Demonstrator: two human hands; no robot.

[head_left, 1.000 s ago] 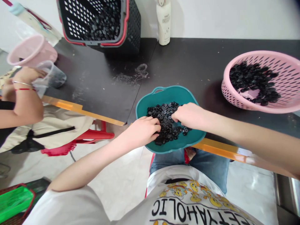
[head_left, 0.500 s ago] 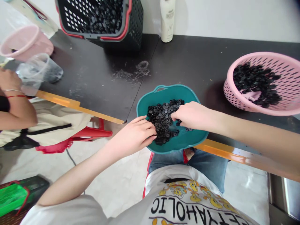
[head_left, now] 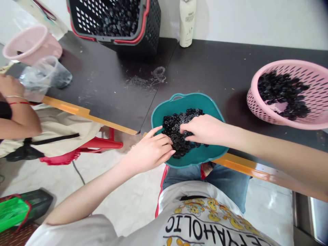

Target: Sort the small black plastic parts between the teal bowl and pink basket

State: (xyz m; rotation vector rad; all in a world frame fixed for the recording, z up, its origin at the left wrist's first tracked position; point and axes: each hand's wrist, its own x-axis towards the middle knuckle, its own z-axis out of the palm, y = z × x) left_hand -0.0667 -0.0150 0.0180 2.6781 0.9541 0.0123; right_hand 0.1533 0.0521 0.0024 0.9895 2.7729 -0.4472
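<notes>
The person's left hand (head_left: 153, 150) lies over the left rim of a teal plastic basin (head_left: 196, 158), its fingers loosely spread and their tips at the left edge of a heap of small black perforated discs (head_left: 176, 119). The right hand (head_left: 205, 128) reaches in from the opposite side, thumb and forefinger parted and lowered to the discs; the hand itself hides the other fingers, so whether it grips a piece is not clear. The heap sits mostly in the left and middle of the basin, which rests at the near edge of the dark tabletop (head_left: 210, 73), its near side jutting out above the person's lap.

To the right stands a pink slotted basket (head_left: 317, 92) with more black pieces inside. At the back are a dark grey basket (head_left: 151, 30) with red handles, also holding black pieces, and a white bottle (head_left: 186, 24). At far left, a co-worker's hand (head_left: 11, 87) is near a clear plastic cup (head_left: 52, 66) and a pink bowl (head_left: 47, 44).
</notes>
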